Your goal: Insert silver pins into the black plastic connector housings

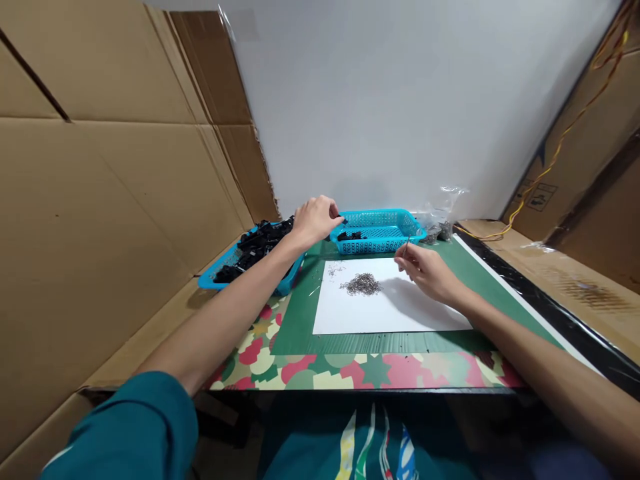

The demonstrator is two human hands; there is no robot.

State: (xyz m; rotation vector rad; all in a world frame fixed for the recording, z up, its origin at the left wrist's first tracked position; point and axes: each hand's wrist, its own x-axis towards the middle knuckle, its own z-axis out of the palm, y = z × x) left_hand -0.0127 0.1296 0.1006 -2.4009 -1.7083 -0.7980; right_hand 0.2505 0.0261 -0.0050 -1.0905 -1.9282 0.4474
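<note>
My left hand (315, 220) reaches out between the two blue baskets, its fingers pinched on a small black part at the left rim of the far one. That far blue basket (385, 247) has a few black pieces (351, 236) lying in its left end. Over the right side of a white sheet (345, 320), my right hand (424, 268) is closed around a thin dark tool (407, 244) whose tip points up; its exact kind is too small to make out. Left of that hand, a heap of tiny metal pieces (363, 284) lies on the sheet, with some scattered further left.
A blue basket (285, 285) heaped with black parts (260, 247) stands at the left, partly behind my left arm. Clear plastic bags (440, 223) sit right of the far basket. Cardboard walls (100, 200) flank the table, and a yellow cable (555, 153) hangs at the right.
</note>
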